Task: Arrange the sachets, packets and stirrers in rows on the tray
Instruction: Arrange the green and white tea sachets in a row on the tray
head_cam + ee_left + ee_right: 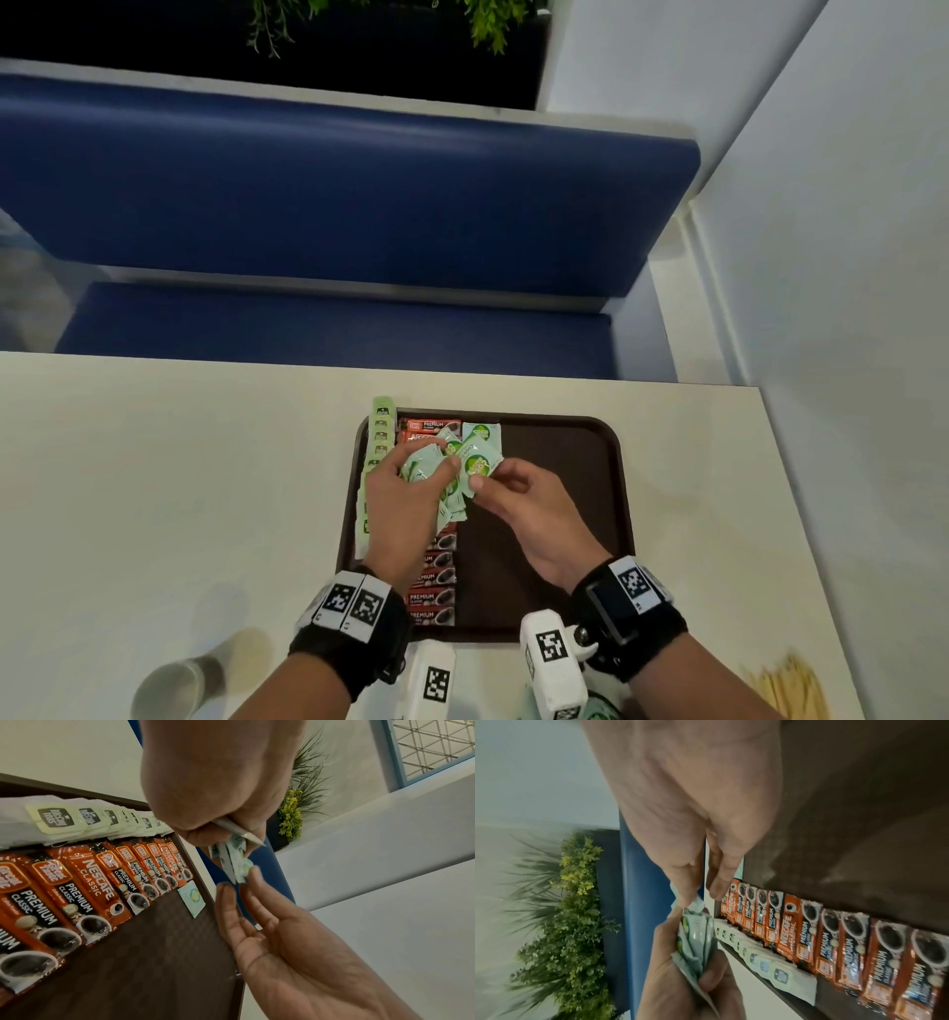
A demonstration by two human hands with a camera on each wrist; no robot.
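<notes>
— Gripped in the left hand [405,493], over the brown tray [565,514], is a fanned bunch of green sachets [436,473]. What is the right hand [529,509] doing, seen from the head camera?

— Its thumb and forefinger pinch the top sachet [480,462] of that bunch, the one printed "coco". One more green sachet [481,432] lies flat at the tray's far edge. Beside it runs a column of red coffee sticks [434,580] reading "PREMIUM CLASSIC", and along the tray's left rim a row of pale tea bags [380,437].

— Anything off the tray?

— A paper cup [174,688] on the table [154,488] at the near left, and wooden stirrers [791,686] at the near right.

— And from the left wrist?

— The fingers curl round the sachets, whose ends stick out below the fist. The right hand's fingertips [253,874] touch the lowest one. Tea bag tags read "McCoy teas"; most sticks read "Great Taste PREMIUM CLASSIC", one "NESCAFE CLASSIC".

— The right wrist view?

— Blurred. Thumb and forefinger close on a sachet's corner, the left hand clasps the bunch beneath, and the sticks and tea bags line the tray's edge.
</notes>
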